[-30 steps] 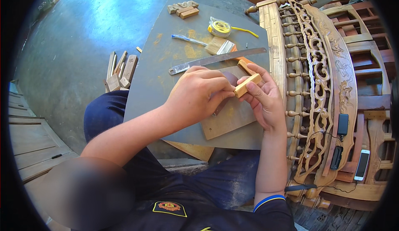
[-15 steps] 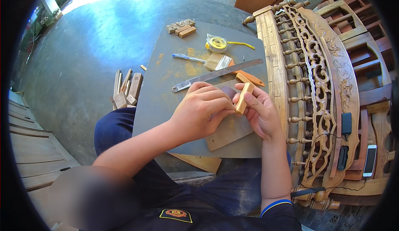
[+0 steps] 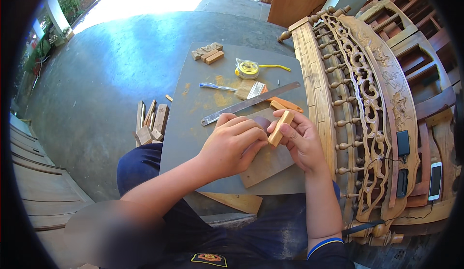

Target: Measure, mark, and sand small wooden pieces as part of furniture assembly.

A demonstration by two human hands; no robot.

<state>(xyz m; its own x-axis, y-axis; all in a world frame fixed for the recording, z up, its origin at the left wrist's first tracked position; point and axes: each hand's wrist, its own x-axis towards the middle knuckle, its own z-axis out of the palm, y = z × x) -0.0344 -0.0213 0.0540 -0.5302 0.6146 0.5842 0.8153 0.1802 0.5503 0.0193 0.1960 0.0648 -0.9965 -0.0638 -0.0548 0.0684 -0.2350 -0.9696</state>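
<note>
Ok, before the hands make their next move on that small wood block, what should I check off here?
1. Right hand grips the block: ok.
2. Left hand touches the block's lower end: ok.
3. What the left fingers hold: cannot tell.
4. Flat wood piece lies under the hands on the board: ok.
5. Steel ruler clear of the hands: ok.
6. Brush and tape measure lie apart from the hands: ok.
</note>
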